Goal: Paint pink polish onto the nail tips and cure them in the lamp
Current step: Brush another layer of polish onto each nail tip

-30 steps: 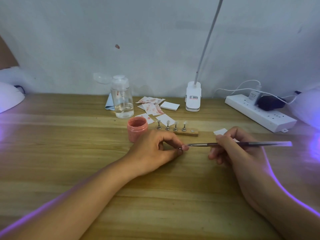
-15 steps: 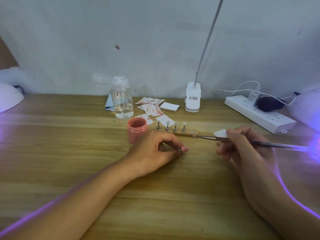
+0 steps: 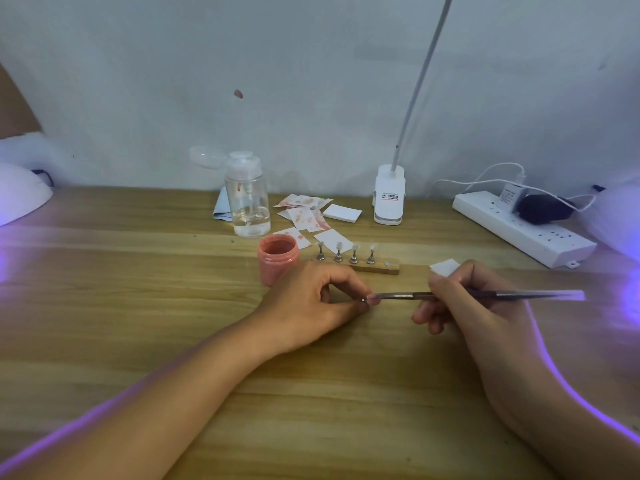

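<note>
The left hand (image 3: 311,301) is pinching the nail tip (image 3: 372,296), probably light and slippery, by its base while the right hand (image 3: 464,306) is gripping the slim brush (image 3: 519,294)

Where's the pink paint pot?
Head view: the pink pot stands just beyond the left hand, left of the wooden nail stand, in front of the clear bottle.

Pink polish jar (image 3: 278,258), pink-stained white wipes (image 3: 304,213), white power strip (image 3: 523,227), wood-grain table (image 3: 138,306).
</note>
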Demonstrator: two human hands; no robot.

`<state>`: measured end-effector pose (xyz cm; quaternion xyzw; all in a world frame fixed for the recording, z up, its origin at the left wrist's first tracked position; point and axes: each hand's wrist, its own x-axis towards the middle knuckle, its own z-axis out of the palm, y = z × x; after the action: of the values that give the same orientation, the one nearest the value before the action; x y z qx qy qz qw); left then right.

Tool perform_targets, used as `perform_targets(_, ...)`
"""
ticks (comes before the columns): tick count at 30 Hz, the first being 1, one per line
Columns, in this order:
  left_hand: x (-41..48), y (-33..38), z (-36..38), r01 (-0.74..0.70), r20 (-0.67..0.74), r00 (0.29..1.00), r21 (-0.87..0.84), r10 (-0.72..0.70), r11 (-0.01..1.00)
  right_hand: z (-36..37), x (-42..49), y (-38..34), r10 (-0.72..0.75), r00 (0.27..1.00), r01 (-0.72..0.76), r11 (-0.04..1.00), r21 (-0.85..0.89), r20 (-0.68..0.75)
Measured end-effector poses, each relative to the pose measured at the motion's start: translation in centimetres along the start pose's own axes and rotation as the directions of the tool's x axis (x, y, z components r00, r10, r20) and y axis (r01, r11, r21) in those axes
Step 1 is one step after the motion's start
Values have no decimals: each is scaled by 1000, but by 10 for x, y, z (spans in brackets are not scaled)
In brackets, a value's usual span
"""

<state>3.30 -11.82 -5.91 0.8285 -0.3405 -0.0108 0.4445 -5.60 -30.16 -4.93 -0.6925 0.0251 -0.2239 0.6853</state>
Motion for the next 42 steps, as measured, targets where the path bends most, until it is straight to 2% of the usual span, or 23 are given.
perform_targets(7, 0, -1, 2, 0, -15, 1000, -5, 0, 1000, -1, 0, 0, 6, 1000, -6, 1000, -10, -18)
perform_targets(11, 1, -3, 2, -14, -12, 1000, -32, 14, 999, -3, 0, -2, -36, 993, 41, 998, 51, -109)
perform_targets(19, 1, -1, 2, 0, -12, 1000, 3, 0, 1000, 0, 0, -2, -3, 1000, 3, 1000, 9, 9)
perform_targets(38, 1, -1, 1, -2, -7, 1000, 5, 2, 1000, 0, 1, -1, 4, 1000, -5, 1000, -18, -13)
perform_targets(42, 0, -1, 1, -12, -17, 1000, -14, 12, 1000, 0, 2, -1, -17, 997, 17, 1000, -5, -71)
